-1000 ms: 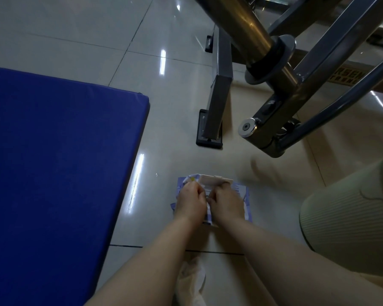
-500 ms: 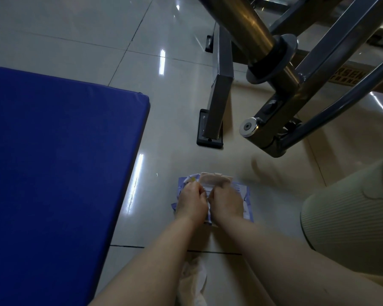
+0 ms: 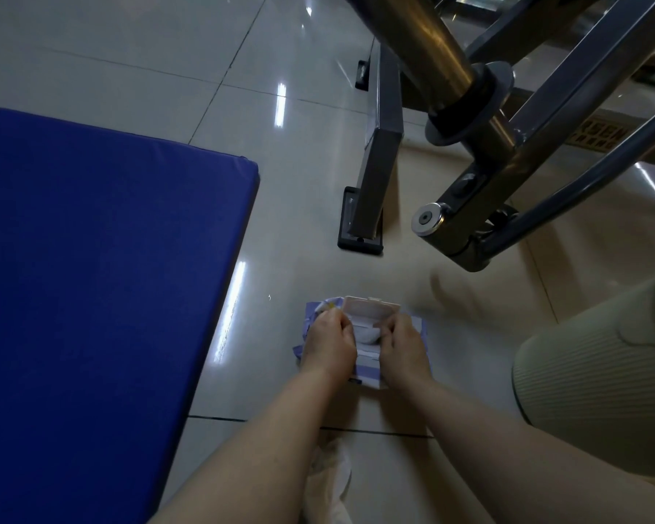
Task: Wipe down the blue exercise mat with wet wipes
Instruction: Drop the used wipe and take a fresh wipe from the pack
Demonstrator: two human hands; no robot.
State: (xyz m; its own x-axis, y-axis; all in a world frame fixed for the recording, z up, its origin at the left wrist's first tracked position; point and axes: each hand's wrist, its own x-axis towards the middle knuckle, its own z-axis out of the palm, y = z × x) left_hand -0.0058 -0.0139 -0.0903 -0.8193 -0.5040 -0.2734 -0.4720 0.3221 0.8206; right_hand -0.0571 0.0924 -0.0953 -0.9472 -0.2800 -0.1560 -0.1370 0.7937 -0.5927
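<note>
Here, wipe pack (image 3: 418, 327) on floor right of blue mat (image 3: 91, 277), lid up. Left hand (image 3: 329, 344) & right hand (image 3: 403, 347) curl onto pack at opening; pinch unclear. Wipes prob. soft, light, damp: take the protruding edge.

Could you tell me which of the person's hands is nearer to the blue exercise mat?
Left. The left hand is on the pack's side facing the blue mat; the right hand is on the pack's far side.
</note>
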